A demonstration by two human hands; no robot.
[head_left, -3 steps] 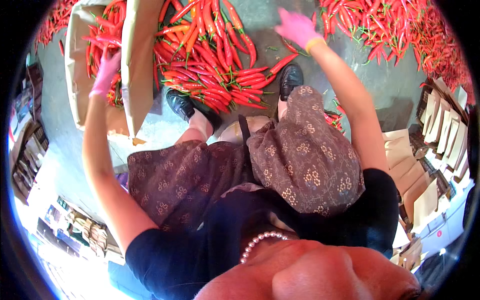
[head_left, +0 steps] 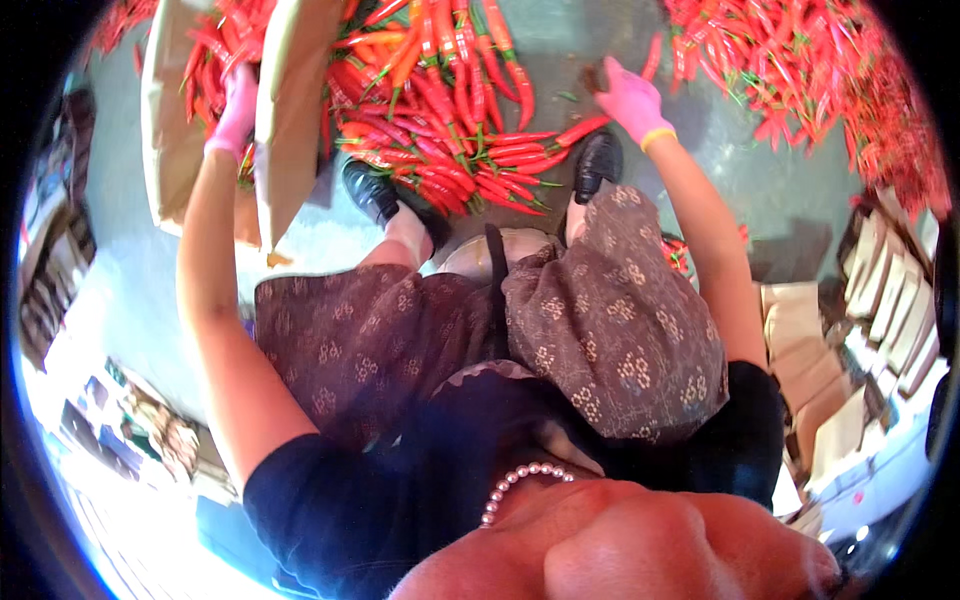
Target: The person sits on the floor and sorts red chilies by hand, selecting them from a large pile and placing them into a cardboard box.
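My left hand (head_left: pixel 237 112), in a pink glove, reaches into an open cardboard box (head_left: pixel 292 110) at the far left. Its fingertips touch the red chili peppers (head_left: pixel 208 60) inside and are partly hidden by them, so I cannot see whether they grip any. My right hand (head_left: pixel 634 102), also pink-gloved, is low over the floor beyond my right shoe. Its fingers are drawn together at a small dark brownish thing (head_left: pixel 592 78), too blurred to name. Beside that hand lies a single red chili (head_left: pixel 653 57). Between my feet and the box spreads a pile of long red chilies (head_left: pixel 440 110), a few orange.
A large heap of red chilies (head_left: pixel 780 60) covers the floor at the far right. My black shoes (head_left: pixel 598 165) stand at the near edge of the middle pile. Brown cardboard pieces (head_left: pixel 805 345) stand at the right. A few chilies (head_left: pixel 675 252) lie beside my right knee.
My right hand has come nearer, down toward the floor, and its fingers have drawn together. My left hand has moved slightly farther into the box. The whole view has shifted a little.
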